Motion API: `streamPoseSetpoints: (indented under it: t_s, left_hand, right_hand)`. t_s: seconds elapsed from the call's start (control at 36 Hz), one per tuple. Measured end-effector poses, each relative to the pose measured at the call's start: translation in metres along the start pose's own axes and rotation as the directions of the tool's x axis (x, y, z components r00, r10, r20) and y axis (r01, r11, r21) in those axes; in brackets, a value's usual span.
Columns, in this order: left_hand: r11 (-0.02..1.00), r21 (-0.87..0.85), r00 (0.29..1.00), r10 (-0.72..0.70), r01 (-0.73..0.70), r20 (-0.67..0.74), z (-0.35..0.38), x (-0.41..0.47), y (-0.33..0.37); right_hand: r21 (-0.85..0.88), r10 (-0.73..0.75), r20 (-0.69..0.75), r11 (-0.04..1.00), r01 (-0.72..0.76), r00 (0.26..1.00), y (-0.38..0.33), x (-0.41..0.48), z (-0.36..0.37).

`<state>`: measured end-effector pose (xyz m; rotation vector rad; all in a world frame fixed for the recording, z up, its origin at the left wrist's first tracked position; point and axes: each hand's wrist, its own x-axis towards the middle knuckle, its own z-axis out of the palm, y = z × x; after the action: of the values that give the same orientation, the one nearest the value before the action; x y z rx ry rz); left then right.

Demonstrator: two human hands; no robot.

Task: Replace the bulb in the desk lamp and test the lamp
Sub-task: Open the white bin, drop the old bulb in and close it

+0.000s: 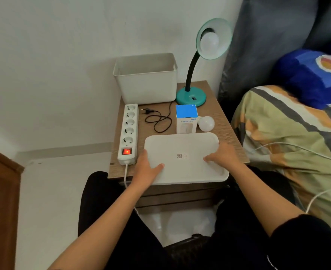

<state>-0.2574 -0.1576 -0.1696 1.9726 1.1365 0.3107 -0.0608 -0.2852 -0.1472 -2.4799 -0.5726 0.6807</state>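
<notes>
A teal desk lamp (191,96) with a black gooseneck stands at the back right of a small wooden table (219,117). A white bulb (209,41) sits unlit in its shade. The lamp's black plug (147,110) lies unplugged on the table beside a white power strip (129,129) whose red switch glows. A loose white bulb (206,123) lies next to a blue and white box (186,118). My left hand (148,168) and my right hand (224,153) rest on the two sides of a white tray (184,166) at the table's front, thumbs on top.
A white empty bin (146,82) stands at the back of the table against the wall. A bed with a patterned blanket (297,137) and a blue pillow lies to the right. A white cable runs over the blanket. A wooden door edge is at the left.
</notes>
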Motion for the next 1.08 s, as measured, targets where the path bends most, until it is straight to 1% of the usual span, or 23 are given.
streamPoseSetpoints:
  t_s: [0.08,0.33,0.72,0.86,0.94,1.08]
  left_hand:
    - [0.999,0.049,1.0,0.008,-0.008,-0.007,0.003,0.006,-0.001]
    - [0.994,0.114,1.0,0.004,-0.002,-0.016,0.01,0.016,0.0]
    - [0.996,0.092,0.998,0.005,0.001,-0.059,0.013,0.019,0.0]
    - [0.993,0.118,0.998,0.002,0.005,-0.059,0.014,0.02,-0.001]
    - [0.991,0.136,0.999,-0.011,0.018,-0.047,0.015,0.021,-0.001]
    - [0.98,0.2,0.999,-0.013,0.019,-0.032,0.011,0.032,0.004]
  right_hand:
    - [-0.037,-0.002,-0.015,0.999,0.002,1.0,0.0,0.003,0.004]
    - [0.008,-0.021,-0.03,1.0,0.021,0.999,0.002,0.011,0.006]
    - [0.059,-0.023,-0.061,0.998,0.026,0.998,0.003,0.012,0.01]
    - [0.091,-0.028,-0.062,0.995,0.034,0.998,0.007,0.011,0.012]
    - [0.081,-0.046,-0.072,0.995,0.051,0.996,0.008,0.011,0.013]
    - [0.087,-0.039,-0.076,0.995,0.045,0.996,0.006,0.024,0.004]
